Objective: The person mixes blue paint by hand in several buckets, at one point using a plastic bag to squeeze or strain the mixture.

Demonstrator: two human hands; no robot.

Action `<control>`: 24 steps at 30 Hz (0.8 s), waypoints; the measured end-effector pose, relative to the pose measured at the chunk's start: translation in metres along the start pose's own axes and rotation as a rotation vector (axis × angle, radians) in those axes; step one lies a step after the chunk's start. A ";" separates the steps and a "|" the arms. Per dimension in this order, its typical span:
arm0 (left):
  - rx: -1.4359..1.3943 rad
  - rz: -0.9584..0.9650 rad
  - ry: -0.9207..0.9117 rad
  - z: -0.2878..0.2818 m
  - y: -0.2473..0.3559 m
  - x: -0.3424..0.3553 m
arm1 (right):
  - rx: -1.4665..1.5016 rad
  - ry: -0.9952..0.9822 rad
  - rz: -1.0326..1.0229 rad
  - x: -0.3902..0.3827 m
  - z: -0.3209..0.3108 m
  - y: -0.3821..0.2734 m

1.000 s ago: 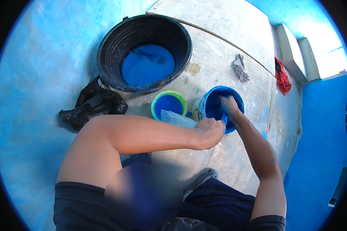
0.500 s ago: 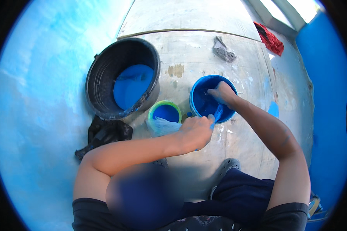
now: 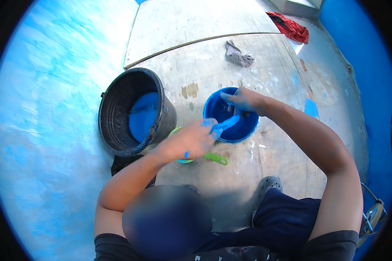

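Note:
A thin, paint-coated blue plastic bag (image 3: 227, 125) is stretched between my two hands. My left hand (image 3: 191, 140) is closed on one end, beside the bucket's left rim. My right hand (image 3: 244, 100) bends over the far right rim and its fingers close round the other end. Under the bag stands a blue paint bucket (image 3: 247, 135) with dark blue residue on its inner wall. Blue paint marks my left hand. Beneath that hand a green dipper is mostly covered; its green handle (image 3: 216, 158) sticks out to the right.
A large black bucket (image 3: 113, 117) with blue paint inside stands at the left, by a blue-streaked wall (image 3: 48, 130). Black plastic (image 3: 123, 163) lies below it. A grey rag (image 3: 238, 55) and a red cloth (image 3: 289, 28) lie farther off on the pale board floor (image 3: 287, 143).
My left hand has moved left and up, over the dipper. My right hand has risen from inside the bucket to its rim. The bag is now drawn out between them, above the bucket.

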State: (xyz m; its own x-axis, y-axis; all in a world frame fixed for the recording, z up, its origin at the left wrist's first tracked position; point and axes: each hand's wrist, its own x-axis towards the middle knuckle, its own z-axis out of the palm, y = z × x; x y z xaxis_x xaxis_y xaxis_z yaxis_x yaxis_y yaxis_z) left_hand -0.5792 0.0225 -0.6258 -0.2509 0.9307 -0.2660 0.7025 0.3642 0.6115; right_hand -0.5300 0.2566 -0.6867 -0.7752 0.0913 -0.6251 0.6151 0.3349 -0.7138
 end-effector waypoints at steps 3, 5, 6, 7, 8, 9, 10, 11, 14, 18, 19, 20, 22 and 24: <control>-0.229 -0.181 0.015 -0.041 0.001 0.021 | 0.141 -0.143 -0.066 -0.020 -0.028 -0.009; -0.407 -0.335 0.074 -0.063 -0.007 0.035 | 0.290 -0.087 -0.033 -0.029 -0.037 -0.014; -0.481 -0.379 0.141 -0.069 -0.015 0.041 | 0.358 -0.060 -0.020 -0.032 -0.042 -0.017; -0.566 -0.418 0.205 -0.072 -0.025 0.048 | 0.380 -0.054 -0.032 -0.032 -0.046 -0.016; -0.622 -0.391 0.268 -0.076 -0.035 0.054 | 0.370 -0.027 -0.060 -0.032 -0.049 -0.016; -0.635 -0.385 0.332 -0.074 -0.045 0.063 | 0.358 0.002 -0.081 -0.034 -0.052 -0.013; -0.645 -0.394 0.400 -0.071 -0.055 0.067 | 0.347 0.017 -0.105 -0.035 -0.049 -0.013; -0.635 -0.394 0.412 -0.067 -0.066 0.073 | 0.309 0.039 -0.123 -0.036 -0.047 -0.014; -0.538 -0.425 0.455 -0.038 -0.096 0.087 | 0.181 -0.078 -0.173 -0.035 -0.037 -0.012; -0.151 -0.523 0.401 0.001 -0.121 0.090 | -0.013 -0.190 -0.243 -0.038 -0.006 -0.020; -0.029 -0.549 0.351 0.007 -0.127 0.086 | 0.006 -0.213 -0.241 -0.039 0.002 -0.023; 0.041 -0.485 0.363 0.017 -0.132 0.079 | -0.022 -0.255 -0.270 -0.039 0.010 -0.024; 0.185 -0.338 0.360 0.035 -0.125 0.064 | -0.056 -0.323 -0.317 -0.038 0.024 -0.021; 0.157 -0.253 0.257 0.039 -0.122 0.047 | -0.141 -0.363 -0.323 -0.042 0.040 -0.026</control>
State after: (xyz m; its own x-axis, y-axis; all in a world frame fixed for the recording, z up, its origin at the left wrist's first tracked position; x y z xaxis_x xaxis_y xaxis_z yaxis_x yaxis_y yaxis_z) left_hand -0.6510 0.0208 -0.7418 -0.5734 0.7978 -0.1864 0.6855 0.5918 0.4241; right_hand -0.5077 0.2064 -0.6550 -0.8071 -0.3620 -0.4665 0.3067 0.4181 -0.8550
